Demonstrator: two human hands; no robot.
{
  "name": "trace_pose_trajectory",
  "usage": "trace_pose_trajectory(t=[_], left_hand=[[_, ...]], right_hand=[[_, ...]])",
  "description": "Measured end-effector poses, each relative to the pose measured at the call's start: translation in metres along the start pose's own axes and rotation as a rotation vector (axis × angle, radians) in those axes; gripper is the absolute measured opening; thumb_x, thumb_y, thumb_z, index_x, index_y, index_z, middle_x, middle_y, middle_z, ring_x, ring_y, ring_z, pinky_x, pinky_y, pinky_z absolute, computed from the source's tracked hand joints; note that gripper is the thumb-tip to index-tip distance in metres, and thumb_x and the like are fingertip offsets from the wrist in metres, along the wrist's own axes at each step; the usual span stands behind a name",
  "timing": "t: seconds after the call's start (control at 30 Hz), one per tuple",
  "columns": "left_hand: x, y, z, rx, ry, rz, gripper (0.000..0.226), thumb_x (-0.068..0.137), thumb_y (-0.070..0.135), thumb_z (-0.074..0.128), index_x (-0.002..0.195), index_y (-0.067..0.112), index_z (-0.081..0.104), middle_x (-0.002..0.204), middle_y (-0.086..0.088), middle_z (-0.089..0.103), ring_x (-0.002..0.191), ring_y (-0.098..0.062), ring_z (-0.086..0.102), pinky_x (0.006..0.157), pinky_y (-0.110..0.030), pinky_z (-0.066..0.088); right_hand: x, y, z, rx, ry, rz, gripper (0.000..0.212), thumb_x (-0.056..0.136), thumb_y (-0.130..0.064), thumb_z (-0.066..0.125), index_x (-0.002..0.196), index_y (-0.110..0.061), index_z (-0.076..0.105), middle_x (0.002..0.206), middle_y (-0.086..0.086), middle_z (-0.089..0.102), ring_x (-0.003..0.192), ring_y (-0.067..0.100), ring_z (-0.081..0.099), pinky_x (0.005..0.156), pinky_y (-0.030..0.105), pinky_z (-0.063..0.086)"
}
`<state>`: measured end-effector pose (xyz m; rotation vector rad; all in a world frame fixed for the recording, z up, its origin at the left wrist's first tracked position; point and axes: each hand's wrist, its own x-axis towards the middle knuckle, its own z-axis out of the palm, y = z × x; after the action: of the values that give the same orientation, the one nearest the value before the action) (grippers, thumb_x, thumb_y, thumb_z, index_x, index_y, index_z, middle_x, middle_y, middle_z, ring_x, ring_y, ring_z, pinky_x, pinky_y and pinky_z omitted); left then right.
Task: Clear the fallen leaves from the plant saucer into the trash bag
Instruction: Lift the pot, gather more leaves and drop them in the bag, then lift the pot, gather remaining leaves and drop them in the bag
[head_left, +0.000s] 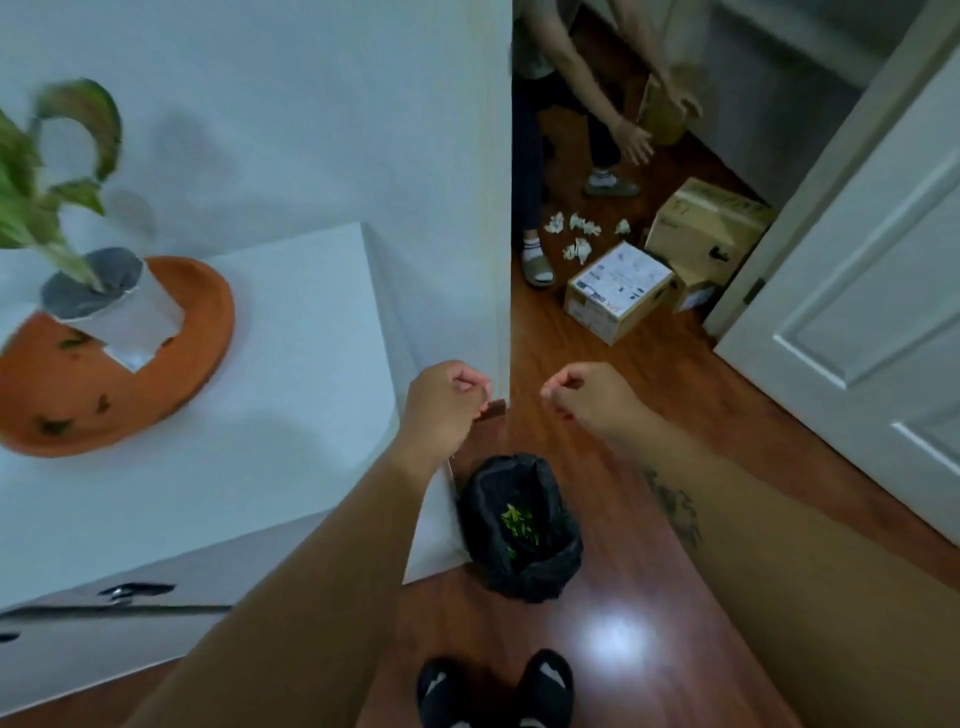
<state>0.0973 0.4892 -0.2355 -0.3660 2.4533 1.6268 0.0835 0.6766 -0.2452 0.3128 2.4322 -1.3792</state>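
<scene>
Leaves lie left of both hands, nearer the left.
Leaves (54, 426) remain in the saucer (208, 322) at the worktop's (291, 312) left edge; left hand (441, 402) and right hand (592, 397) are loosely curled, apparently empty, above the trash bag (519, 525).

Head-mounted, steeply downward over floor (649, 613)

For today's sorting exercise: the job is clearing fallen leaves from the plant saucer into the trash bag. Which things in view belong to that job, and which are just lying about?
Belongs to the job:
orange saucer
fallen leaves
black trash bag
left hand
right hand

Just lying about:
cardboard boxes
crumpled paper
white door
</scene>
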Motion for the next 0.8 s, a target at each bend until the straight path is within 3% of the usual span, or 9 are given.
trace_pose_trajectory(t=[0.07,0.13,0.27,0.47,0.63,0.73,0.8], left_hand=[[-0.006,0.018,-0.026,-0.015,0.049,0.033,0.009,0.087,0.01,0.063,0.085,0.01,0.072,0.08,-0.008,0.073,0.081,-0.026,0.072,0.083,-0.039,0.06],[-0.012,0.032,-0.057,-0.033,0.103,0.053,0.012,0.088,0.007,0.061,0.084,0.01,0.072,0.083,-0.008,0.072,0.083,-0.027,0.072,0.083,-0.036,0.06],[-0.018,0.036,-0.122,-0.033,0.216,0.076,0.019,0.087,0.0,0.055,0.085,0.008,0.072,0.088,-0.012,0.072,0.082,-0.026,0.07,0.082,-0.035,0.058],[-0.029,0.004,-0.211,-0.005,0.33,0.057,0.016,0.086,0.003,0.058,0.084,0.011,0.072,0.085,-0.011,0.071,0.078,-0.022,0.066,0.082,-0.044,0.056],[-0.024,-0.035,-0.298,0.063,0.482,0.036,0.006,0.084,0.022,0.07,0.079,0.018,0.07,0.074,0.006,0.068,0.075,-0.016,0.064,0.073,-0.033,0.054],[-0.009,-0.053,-0.351,0.085,0.567,0.049,0.015,0.079,0.026,0.077,0.083,0.016,0.067,0.079,0.005,0.066,0.077,-0.016,0.064,0.07,-0.024,0.05],[0.002,-0.062,-0.373,0.128,0.577,0.093,0.026,0.074,0.027,0.081,0.088,0.016,0.063,0.085,0.009,0.061,0.08,-0.015,0.062,0.07,-0.022,0.048]], right_hand=[[-0.006,-0.031,0.0,0.046,-0.009,-0.052,0.01,0.087,-0.012,0.063,0.082,-0.007,0.071,0.081,0.005,0.071,0.073,0.018,0.065,0.064,0.026,0.054],[-0.013,-0.065,0.006,0.073,-0.034,-0.107,0.011,0.088,-0.008,0.061,0.088,-0.001,0.07,0.084,0.007,0.071,0.073,0.018,0.064,0.065,0.026,0.054],[-0.02,-0.122,0.032,0.093,-0.088,-0.183,0.011,0.088,-0.007,0.059,0.088,-0.003,0.069,0.086,0.008,0.072,0.077,0.02,0.066,0.077,0.035,0.056],[-0.026,-0.181,0.1,0.111,-0.17,-0.242,0.019,0.088,-0.001,0.053,0.083,-0.006,0.07,0.075,0.004,0.07,0.066,0.015,0.06,0.064,0.023,0.05],[-0.028,-0.224,0.179,0.042,-0.195,-0.362,0.021,0.083,-0.002,0.053,0.074,-0.012,0.069,0.07,-0.003,0.067,0.063,0.012,0.056,0.063,0.025,0.046],[-0.024,-0.248,0.227,-0.096,-0.126,-0.48,0.008,0.086,-0.01,0.062,0.082,-0.011,0.069,0.073,-0.008,0.062,0.068,0.008,0.054,0.062,0.012,0.041],[-0.02,-0.258,0.247,-0.176,-0.074,-0.539,0.006,0.087,-0.014,0.063,0.088,-0.012,0.068,0.081,-0.004,0.065,0.077,0.012,0.059,0.069,0.013,0.045]])
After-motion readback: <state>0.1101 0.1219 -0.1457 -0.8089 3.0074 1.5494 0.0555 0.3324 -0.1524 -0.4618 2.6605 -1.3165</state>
